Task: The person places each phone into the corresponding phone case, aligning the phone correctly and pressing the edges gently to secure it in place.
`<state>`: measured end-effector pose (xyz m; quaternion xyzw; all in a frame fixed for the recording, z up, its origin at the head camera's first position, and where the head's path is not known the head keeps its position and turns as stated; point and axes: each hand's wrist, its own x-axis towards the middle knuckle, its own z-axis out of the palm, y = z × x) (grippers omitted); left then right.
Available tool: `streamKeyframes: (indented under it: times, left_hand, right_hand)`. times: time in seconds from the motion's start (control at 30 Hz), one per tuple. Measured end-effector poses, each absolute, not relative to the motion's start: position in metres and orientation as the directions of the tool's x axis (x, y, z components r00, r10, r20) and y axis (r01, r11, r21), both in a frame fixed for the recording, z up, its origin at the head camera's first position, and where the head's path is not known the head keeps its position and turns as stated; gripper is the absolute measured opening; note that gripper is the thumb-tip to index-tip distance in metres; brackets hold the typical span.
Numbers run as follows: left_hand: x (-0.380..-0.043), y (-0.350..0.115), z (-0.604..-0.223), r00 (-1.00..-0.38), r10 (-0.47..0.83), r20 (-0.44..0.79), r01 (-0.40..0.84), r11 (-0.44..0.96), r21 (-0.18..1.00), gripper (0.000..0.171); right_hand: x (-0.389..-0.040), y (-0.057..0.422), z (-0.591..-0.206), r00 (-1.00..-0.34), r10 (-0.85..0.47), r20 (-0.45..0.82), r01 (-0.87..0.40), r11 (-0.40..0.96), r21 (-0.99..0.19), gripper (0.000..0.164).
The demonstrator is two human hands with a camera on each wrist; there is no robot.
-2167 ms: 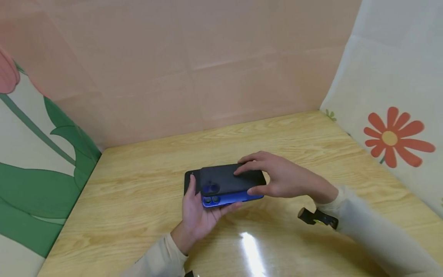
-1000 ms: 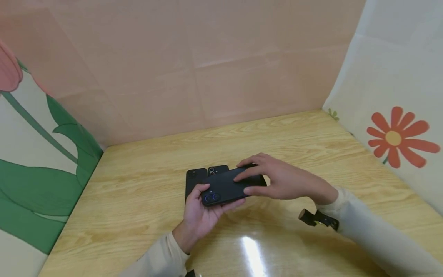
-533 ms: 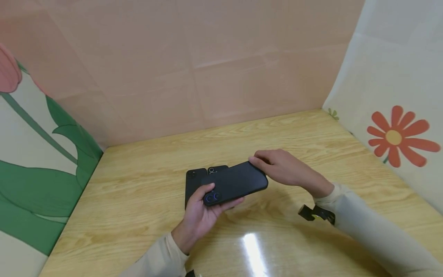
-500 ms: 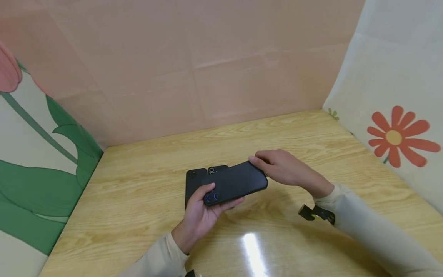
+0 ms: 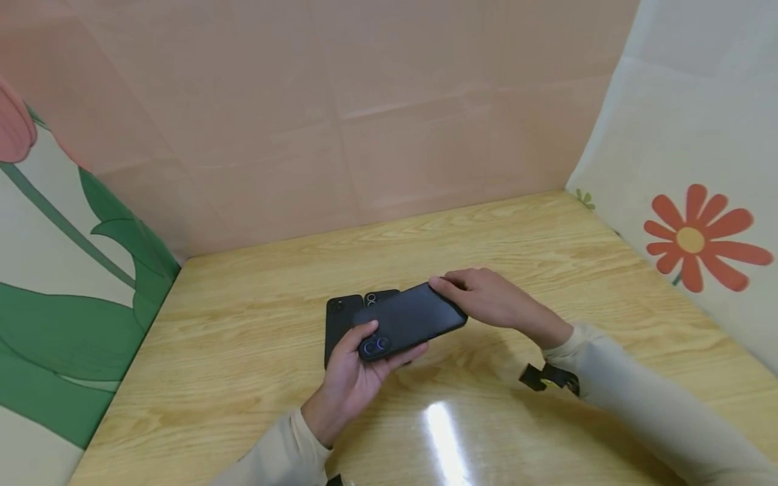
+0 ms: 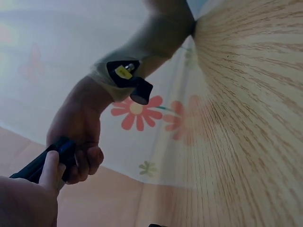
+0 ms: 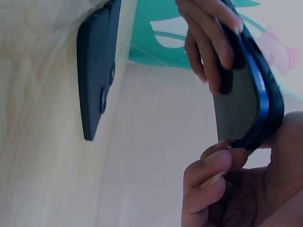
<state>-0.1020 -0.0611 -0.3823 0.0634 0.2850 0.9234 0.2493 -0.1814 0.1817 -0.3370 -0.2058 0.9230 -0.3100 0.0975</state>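
Observation:
A blue phone [image 7: 258,90] sits in a dark phone case [image 5: 413,320], whose back faces up with two blue-rimmed camera openings. My left hand [image 5: 352,378] holds the camera end from below, thumb on top. At the far right corner my right hand [image 5: 480,293] grips the case and phone, thumb on the back. In the right wrist view the right hand's curled fingers [image 7: 208,177] press under that corner, and the left hand's fingers [image 7: 218,47] reach under the other end. The left wrist view shows both hands around the cased phone [image 6: 35,168], clear of the table.
Two dark phone-shaped pieces lie side by side on the wooden table [image 5: 243,324] behind the held phone: one [image 5: 343,320] at left, another [image 5: 381,297] partly covered in the head view. Patterned sheets [image 5: 687,121] stand around the table. A glare spot [image 5: 446,442] marks its front.
The blue edge has gone under the case, and the phone has come nearer, uncovering the two pieces behind. My right hand has moved from the case's back to its far right corner.

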Motion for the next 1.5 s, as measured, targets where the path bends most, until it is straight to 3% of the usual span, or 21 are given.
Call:
streamKeyframes:
  times: [0.13,0.3,0.43,0.53,0.73,1.1,1.3,1.5]
  left_hand:
    - [-0.102,-0.061,-0.382,-0.886,0.463,-0.022,-0.398,-0.736,0.548,0.047]
    - [-0.102,-0.059,-0.380,-0.921,0.387,-0.055,-0.351,-0.757,0.551,0.048]
    - [-0.102,-0.058,-0.379,-0.943,0.313,-0.113,-0.318,-0.748,0.582,0.047]
    - [-0.101,-0.057,-0.378,-0.950,0.278,-0.144,-0.306,-0.724,0.618,0.046]
    - [-0.097,-0.052,-0.376,-0.948,0.290,-0.129,-0.301,-0.692,0.656,0.048]
    - [-0.101,-0.059,-0.374,-0.923,0.372,-0.097,-0.334,-0.648,0.685,0.052]
    - [-0.100,-0.059,-0.374,-0.920,0.386,-0.070,-0.290,-0.551,0.782,0.035]
    - [-0.097,-0.056,-0.376,-0.937,0.347,-0.042,-0.215,-0.478,0.852,0.028]
  right_hand:
    - [-0.182,0.179,-0.340,-0.878,-0.461,-0.126,-0.231,0.640,-0.733,0.052]
    - [-0.179,0.172,-0.347,-0.812,-0.540,-0.222,-0.001,0.383,-0.924,0.039]
    - [-0.173,0.164,-0.355,-0.754,-0.591,-0.287,0.186,0.226,-0.956,0.034]
    - [-0.166,0.158,-0.359,-0.729,-0.617,-0.297,0.239,0.178,-0.955,0.035]
    - [-0.143,0.139,-0.361,-0.667,-0.683,-0.298,0.215,0.207,-0.955,0.038]
    - [-0.138,0.139,-0.358,-0.767,-0.604,-0.218,0.190,0.110,-0.976,0.037]
    - [-0.146,0.149,-0.347,-0.843,-0.498,-0.204,0.186,0.086,-0.979,0.033]
    - [-0.142,0.144,-0.349,-0.825,-0.519,-0.222,0.194,0.108,-0.975,0.024]
